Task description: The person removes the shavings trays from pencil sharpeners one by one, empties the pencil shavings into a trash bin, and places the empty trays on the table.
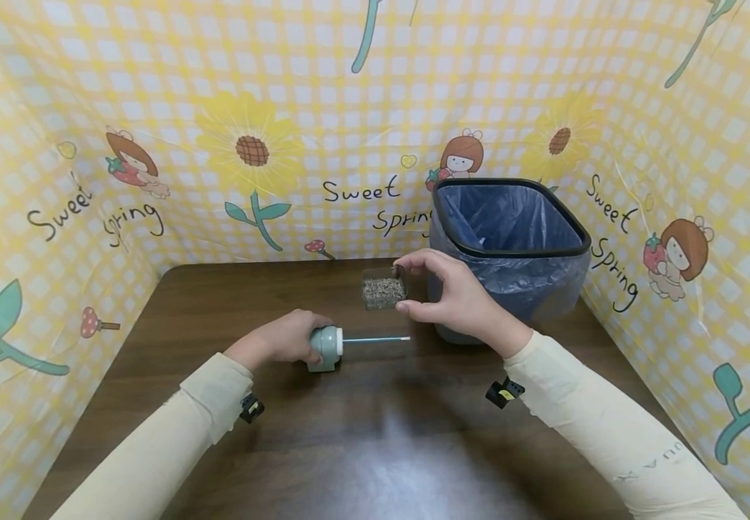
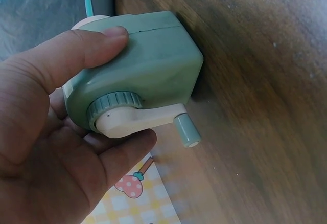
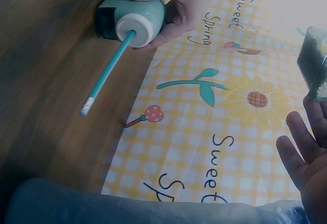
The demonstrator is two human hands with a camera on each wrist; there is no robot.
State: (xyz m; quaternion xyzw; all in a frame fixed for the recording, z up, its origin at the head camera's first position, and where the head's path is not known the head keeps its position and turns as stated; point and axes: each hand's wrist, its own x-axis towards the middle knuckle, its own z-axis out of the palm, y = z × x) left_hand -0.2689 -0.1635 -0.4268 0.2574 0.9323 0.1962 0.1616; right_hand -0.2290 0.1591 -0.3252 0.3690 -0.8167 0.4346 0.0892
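Note:
My left hand (image 1: 286, 336) grips a pale green crank pencil sharpener (image 1: 327, 345), thumb on its top, close over the table. A blue pencil (image 1: 375, 339) sticks out of its white front, pointing right. In the left wrist view the sharpener's cream crank arm (image 2: 145, 120) with a green knob shows on the near side. A dark opening shows at its base in the right wrist view. My right hand (image 1: 462, 295) pinches a small clear shavings drawer (image 1: 384, 290) between thumb and fingers, raised over the table. Grey-brown shavings lie inside it.
Just right of my right hand stands a waste bin with a black rim (image 1: 511, 253) and a bluish plastic liner (image 1: 511, 278). The brown wooden table (image 1: 232, 433) meets a yellow checked cloth (image 1: 297, 94) at the back and sides.

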